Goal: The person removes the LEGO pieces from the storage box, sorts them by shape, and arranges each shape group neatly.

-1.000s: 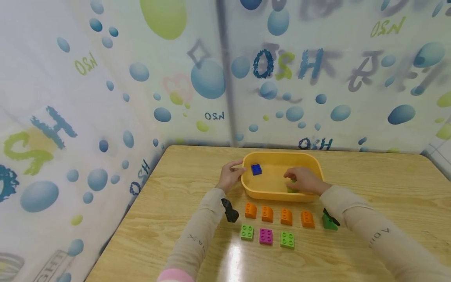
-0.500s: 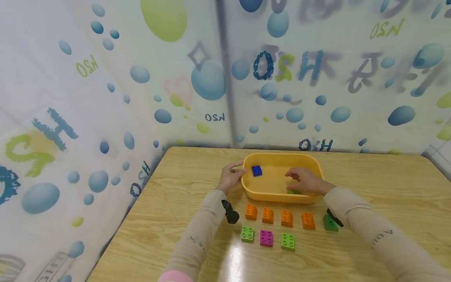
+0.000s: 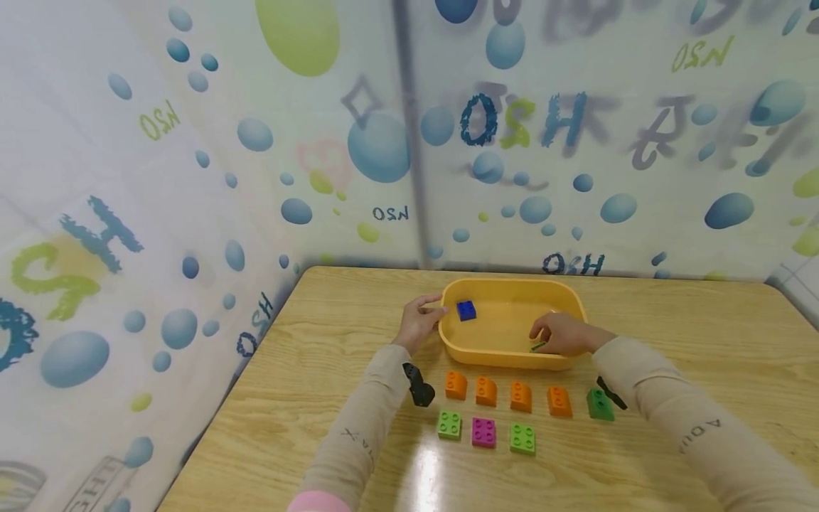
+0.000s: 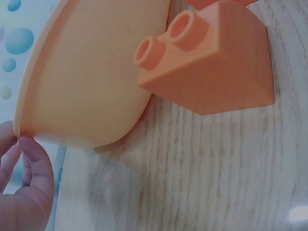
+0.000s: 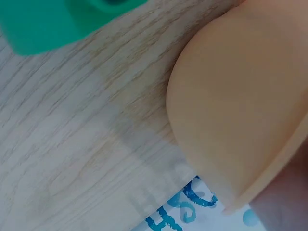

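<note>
A yellow plastic tub (image 3: 505,360) stands on the table. My left hand (image 3: 417,326) pinches its left rim, and the left wrist view shows the thumb (image 4: 36,156) against the outer wall. Inside the tub, my right hand (image 3: 563,333) reaches low on the right side, fingers curled down over a green toy brick (image 3: 538,347). Only a thin sliver of that brick shows beneath the fingers; the hand hides the rest. A dark blue brick (image 3: 466,311) lies at the tub's left end. In the right wrist view the tub's wall (image 5: 231,96) covers most of the hand.
In front of the tub runs a row of several orange curved bricks (image 3: 485,390), with a green sloped brick (image 3: 600,404) at its right end. Nearer me lie two lime bricks (image 3: 522,439) with a magenta brick (image 3: 483,432) between them. A printed curtain (image 3: 358,235) hangs behind the table.
My right hand has shifted slightly right and lower in the tub, and its fingers have curled in over the green brick. The left hand keeps its place on the rim.
</note>
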The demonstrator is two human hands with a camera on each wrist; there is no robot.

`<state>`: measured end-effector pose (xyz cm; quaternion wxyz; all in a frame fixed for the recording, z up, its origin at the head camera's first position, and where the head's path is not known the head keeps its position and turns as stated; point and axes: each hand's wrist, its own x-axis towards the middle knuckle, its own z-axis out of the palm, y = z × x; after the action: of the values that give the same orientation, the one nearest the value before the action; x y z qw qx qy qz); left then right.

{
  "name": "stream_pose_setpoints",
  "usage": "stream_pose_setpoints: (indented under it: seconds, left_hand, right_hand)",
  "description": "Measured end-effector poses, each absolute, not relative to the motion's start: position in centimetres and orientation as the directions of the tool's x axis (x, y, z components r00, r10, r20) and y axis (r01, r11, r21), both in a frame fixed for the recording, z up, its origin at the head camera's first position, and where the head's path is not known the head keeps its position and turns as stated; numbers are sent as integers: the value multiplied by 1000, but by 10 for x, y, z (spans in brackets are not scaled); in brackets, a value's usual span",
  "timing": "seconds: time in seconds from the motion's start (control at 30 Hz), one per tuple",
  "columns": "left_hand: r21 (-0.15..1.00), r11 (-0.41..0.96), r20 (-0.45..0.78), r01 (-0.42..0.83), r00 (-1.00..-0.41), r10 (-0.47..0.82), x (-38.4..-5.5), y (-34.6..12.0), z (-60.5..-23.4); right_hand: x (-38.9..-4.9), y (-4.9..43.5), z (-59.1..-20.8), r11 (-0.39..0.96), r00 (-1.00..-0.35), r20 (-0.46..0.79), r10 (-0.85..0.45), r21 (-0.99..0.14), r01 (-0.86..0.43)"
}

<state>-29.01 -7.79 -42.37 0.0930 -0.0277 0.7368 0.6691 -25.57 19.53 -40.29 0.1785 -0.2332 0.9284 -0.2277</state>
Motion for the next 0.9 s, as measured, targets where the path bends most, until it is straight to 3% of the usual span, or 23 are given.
stream_pose_setpoints:
  seconds: [0.17, 0.53, 0.9]
  left_hand:
    - [981, 102, -173, -164, -981, 84, -290, -77, -424]
    - [981, 100, -174, -166, -982, 79, -288, -77, -425]
    - [981, 98, -177, -169, -981, 84, -289, -78, -424]
  right_hand:
    - [-253, 193, -402, 766, -806, -199, -557, -499, -406]
    - [-262, 186, -418, 748, -863, -150, -482, -583, -316]
    - [-262, 179, -418, 782, -869, -114, -482, -504, -367]
